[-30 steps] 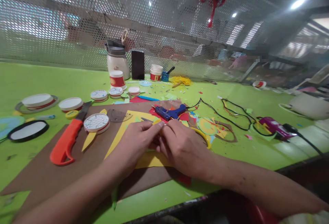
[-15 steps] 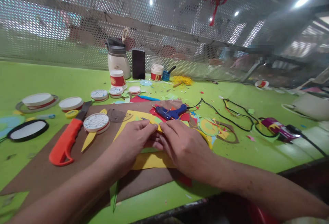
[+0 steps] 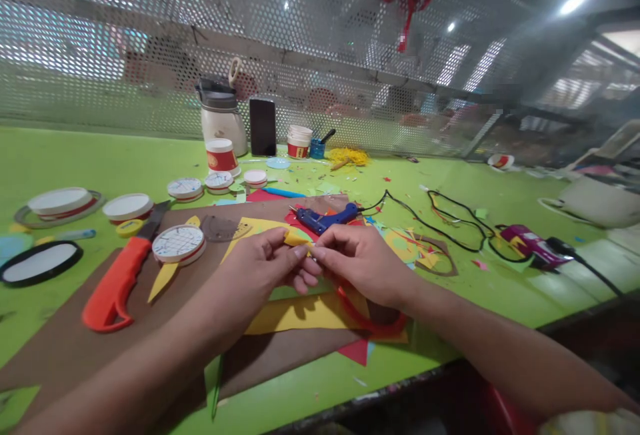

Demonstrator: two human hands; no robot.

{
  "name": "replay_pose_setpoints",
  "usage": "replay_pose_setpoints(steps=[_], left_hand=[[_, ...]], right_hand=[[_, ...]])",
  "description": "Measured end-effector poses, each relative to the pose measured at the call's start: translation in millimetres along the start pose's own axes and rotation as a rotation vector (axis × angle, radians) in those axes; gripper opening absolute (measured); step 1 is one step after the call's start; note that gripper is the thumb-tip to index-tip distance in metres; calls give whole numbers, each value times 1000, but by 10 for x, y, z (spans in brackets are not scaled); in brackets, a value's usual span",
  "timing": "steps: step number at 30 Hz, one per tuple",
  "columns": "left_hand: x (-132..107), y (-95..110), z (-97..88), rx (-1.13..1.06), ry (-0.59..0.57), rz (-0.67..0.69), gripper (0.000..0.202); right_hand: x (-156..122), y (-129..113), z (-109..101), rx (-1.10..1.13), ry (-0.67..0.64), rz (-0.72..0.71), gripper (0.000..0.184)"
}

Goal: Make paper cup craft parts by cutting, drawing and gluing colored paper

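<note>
A small folded piece of yellow paper (image 3: 295, 238) is pinched between the thumb and fingers of my left hand (image 3: 267, 255). My right hand (image 3: 360, 258) meets it there, its closed fingertips gripping the paper's right end. Beneath both hands lie a yellow sheet (image 3: 295, 315) and an orange scissor handle (image 3: 373, 322), partly covered by my right hand. Just beyond them rests a blue glue gun (image 3: 323, 218) on red scraps. To the left are an orange-handled knife (image 3: 115, 282) and a round white lid (image 3: 179, 243) on top of a pointed yellow strip (image 3: 163, 283).
Brown card (image 3: 50, 328) spreads over the green table (image 3: 150, 155). Several lids, a phone (image 3: 263, 127), a jug (image 3: 223, 115) and paper cups (image 3: 299, 143) stand farther back. The glue gun's black cord runs right, near a purple device (image 3: 530, 245). Paper scraps litter the middle.
My hands have opened up around the yellow paper, so more of it shows, tilted up. My right hand has uncovered the orange scissor handle. The view has shifted slightly right.
</note>
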State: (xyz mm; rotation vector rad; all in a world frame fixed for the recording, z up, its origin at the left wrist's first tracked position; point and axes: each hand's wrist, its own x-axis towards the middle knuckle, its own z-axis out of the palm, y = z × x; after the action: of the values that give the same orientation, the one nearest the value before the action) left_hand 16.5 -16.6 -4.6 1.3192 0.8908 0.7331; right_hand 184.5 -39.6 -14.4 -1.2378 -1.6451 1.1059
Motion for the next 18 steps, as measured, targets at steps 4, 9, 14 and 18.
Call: replay_pose_setpoints(steps=[4, 9, 14, 18], left_hand=[[-2, 7, -17, -7, -39, 13, 11], [-4, -30, -46, -74, -85, 5, 13], [-10, -12, -28, -17, -11, 4, 15], [-7, -13, -18, 159, 3, 40, 15]], right_hand=[[13, -9, -5, 113, -51, 33, 15], [22, -14, 10, 188, -74, 24, 15], [17, 53, 13, 154, -71, -24, 14], [18, 22, -35, -26, -32, -61, 14]])
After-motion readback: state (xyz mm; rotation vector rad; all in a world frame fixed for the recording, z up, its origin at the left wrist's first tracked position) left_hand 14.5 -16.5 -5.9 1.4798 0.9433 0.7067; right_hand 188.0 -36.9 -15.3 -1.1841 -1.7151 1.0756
